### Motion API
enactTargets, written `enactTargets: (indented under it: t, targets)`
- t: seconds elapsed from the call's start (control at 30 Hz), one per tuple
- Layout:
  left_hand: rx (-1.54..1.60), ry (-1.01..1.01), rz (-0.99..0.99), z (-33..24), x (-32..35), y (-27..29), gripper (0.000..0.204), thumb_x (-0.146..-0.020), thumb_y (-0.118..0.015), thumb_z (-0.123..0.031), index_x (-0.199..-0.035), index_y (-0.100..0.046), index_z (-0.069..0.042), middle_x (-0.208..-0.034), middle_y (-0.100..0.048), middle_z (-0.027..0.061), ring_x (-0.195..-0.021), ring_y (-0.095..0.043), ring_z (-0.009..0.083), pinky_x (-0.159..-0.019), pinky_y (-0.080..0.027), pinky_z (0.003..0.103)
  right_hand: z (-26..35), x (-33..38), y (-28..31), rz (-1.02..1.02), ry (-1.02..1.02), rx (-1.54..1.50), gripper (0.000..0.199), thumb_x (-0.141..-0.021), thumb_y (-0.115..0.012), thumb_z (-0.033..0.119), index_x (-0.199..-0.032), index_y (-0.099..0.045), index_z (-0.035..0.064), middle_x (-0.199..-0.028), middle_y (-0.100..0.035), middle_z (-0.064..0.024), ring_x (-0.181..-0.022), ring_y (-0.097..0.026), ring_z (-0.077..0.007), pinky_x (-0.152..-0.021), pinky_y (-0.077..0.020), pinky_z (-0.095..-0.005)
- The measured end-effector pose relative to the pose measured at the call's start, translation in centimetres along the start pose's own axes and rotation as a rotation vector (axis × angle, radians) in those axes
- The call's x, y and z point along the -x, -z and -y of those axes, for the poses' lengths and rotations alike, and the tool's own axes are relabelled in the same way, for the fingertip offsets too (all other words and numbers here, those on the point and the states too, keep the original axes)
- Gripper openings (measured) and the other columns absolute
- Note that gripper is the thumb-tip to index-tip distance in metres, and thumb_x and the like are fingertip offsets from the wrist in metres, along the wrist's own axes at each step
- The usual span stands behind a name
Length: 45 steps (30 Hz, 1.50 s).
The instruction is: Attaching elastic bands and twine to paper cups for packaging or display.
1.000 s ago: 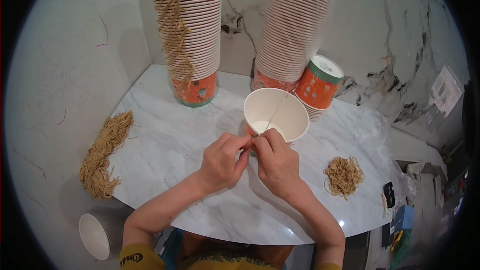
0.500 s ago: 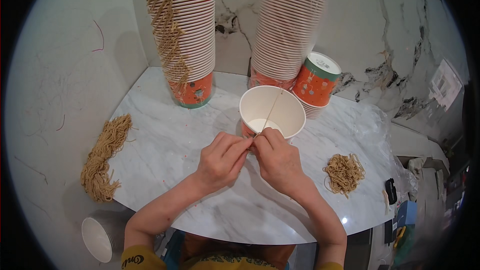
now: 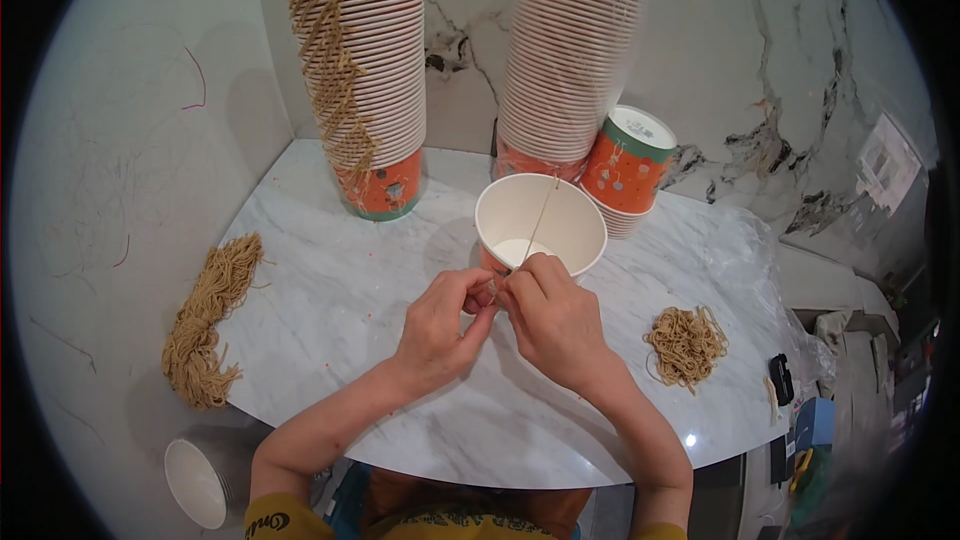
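An orange paper bucket with a white inside (image 3: 575,202) stands upright before me on the marble table. A thin tan string (image 3: 541,220) runs across its mouth from the far rim to the near side. My left hand (image 3: 440,320) is at the near rim, thumb and fingertips pinched together, seemingly on the string's end. Right beside it my right hand (image 3: 550,315) has its fingers closed on the string at the near rim. The fingertips hide the exact spot where string and rim meet.
At the back stand a tall bucket stack (image 3: 385,70) with tan strings down its side, a bagged stack (image 3: 570,60), and upturned buckets (image 3: 630,170). A string bundle (image 3: 212,320) lies left, a loose string pile (image 3: 687,348) right. White buckets (image 3: 195,483) sit below the left edge.
My left hand's fingers have parted slightly from the right hand's and curled into a rounder pinch. My right hand stays about where it was, at the near rim.
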<state>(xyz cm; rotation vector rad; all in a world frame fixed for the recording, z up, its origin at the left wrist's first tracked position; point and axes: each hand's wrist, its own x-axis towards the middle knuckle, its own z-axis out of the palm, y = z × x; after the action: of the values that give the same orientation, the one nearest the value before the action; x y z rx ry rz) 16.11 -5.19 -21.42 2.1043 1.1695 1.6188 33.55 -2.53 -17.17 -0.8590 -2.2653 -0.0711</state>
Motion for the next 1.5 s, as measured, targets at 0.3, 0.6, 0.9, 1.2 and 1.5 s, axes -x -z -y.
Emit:
enactTargets:
  t: [0.3, 0.6, 0.9, 1.2, 1.5]
  targets:
    - [0.010, 0.011, -0.068, 0.0, 0.0, -0.4, 0.038, -0.083, -0.068, 0.007, -0.120, -0.060, -0.001, -0.096, -0.064, 0.0129, -0.079, -0.069, 0.0227, -0.069, -0.057, 0.033, 0.2, -0.1, -1.7, -0.176, 0.043, 0.025, 0.018, -0.078, -0.075, 0.003, -0.094, -0.067, 0.0066, -0.088, -0.058, -0.0056, -0.077, -0.062, -0.0244, -0.056, -0.0493, -0.0375]
    - [-0.006, -0.037, -0.099, 0.1, -0.2, 0.0, 0.039, -0.081, -0.068, 0.009, -0.118, -0.060, -0.001, -0.094, -0.064, 0.0127, -0.079, -0.066, 0.0242, -0.068, -0.055, 0.035, 0.5, 0.2, -1.5, -0.119, -0.019, -0.043, 0.013, -0.083, -0.071, 0.004, -0.095, -0.065, 0.0059, -0.089, -0.057, -0.0069, -0.068, -0.062, -0.0255, -0.052, -0.0481, -0.0385]
    - [-0.262, -0.289, -0.096, 0.2, -0.8, 0.5, 0.044, -0.074, -0.070, 0.011, -0.115, -0.063, -0.001, -0.093, -0.066, 0.0104, -0.080, -0.063, 0.0280, -0.067, -0.052, 0.036, 0.7, 0.0, -0.7, -0.025, -0.021, -0.005, 0.012, -0.086, -0.069, 0.006, -0.094, -0.061, 0.0030, -0.091, -0.054, -0.0107, -0.079, -0.061, -0.0287, -0.058, -0.0502, -0.0400]
    - [-0.289, -0.268, -0.078, -0.2, -0.8, 0.5, 0.025, -0.076, -0.071, 0.007, -0.099, -0.066, -0.001, -0.092, -0.065, 0.0098, -0.081, -0.063, 0.0292, -0.067, -0.052, 0.038, 0.7, 0.0, -0.1, 0.030, -0.027, 0.040, 0.013, -0.085, -0.069, 0.005, -0.094, -0.061, 0.0023, -0.092, -0.053, -0.0110, -0.082, -0.060, -0.0287, -0.059, -0.0506, -0.0405]
    - [-0.071, -0.002, -0.001, -0.4, -0.5, 0.5, 0.013, -0.081, -0.069, 0.006, -0.091, -0.065, -0.001, -0.088, -0.065, 0.0083, -0.074, -0.064, 0.0215, -0.066, -0.052, 0.032, 0.8, 0.2, -0.2, 0.024, -0.002, 0.071, 0.021, -0.075, -0.070, 0.003, -0.094, -0.062, 0.0014, -0.092, -0.051, -0.0103, -0.086, -0.059, -0.0274, -0.059, -0.0510, -0.0395]
